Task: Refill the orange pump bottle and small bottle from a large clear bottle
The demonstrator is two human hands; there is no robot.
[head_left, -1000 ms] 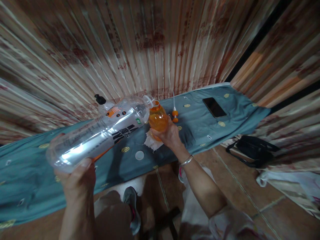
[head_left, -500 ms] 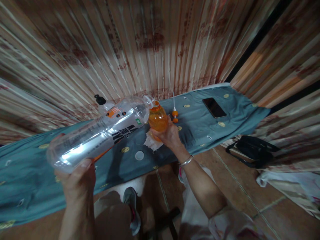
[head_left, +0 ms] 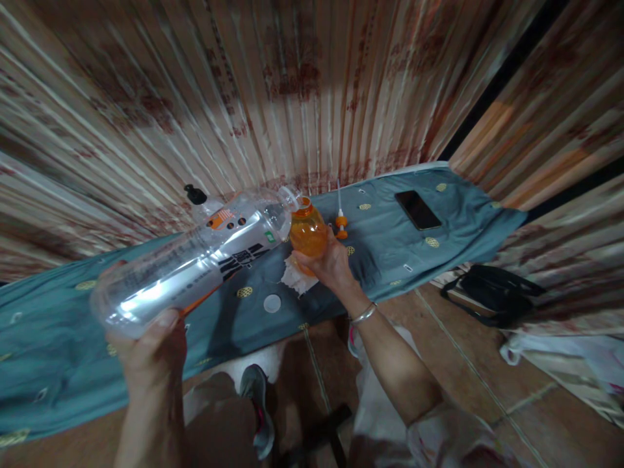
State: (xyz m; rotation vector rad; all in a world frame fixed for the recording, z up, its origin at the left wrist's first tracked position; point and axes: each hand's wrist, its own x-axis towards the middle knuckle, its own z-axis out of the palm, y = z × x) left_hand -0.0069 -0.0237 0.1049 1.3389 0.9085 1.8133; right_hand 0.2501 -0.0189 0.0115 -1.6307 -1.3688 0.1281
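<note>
My left hand (head_left: 149,354) grips the base of a large clear plastic water bottle (head_left: 195,260), tipped nearly flat with its open neck at the mouth of a small orange bottle (head_left: 307,231). My right hand (head_left: 327,263) holds that orange bottle from below, just above a white tissue (head_left: 295,276) on the blue-grey cloth (head_left: 390,247) that covers the table. A white cap (head_left: 272,303) lies on the cloth near the front edge. An orange spray nozzle with a thin tube (head_left: 340,221) lies just right of the orange bottle.
A dark phone (head_left: 418,209) lies on the cloth at the right. A black pump top (head_left: 195,194) shows behind the big bottle. Corrugated metal wall stands behind. A black bag (head_left: 492,292) and white plastic (head_left: 560,357) lie on the tiled floor at right.
</note>
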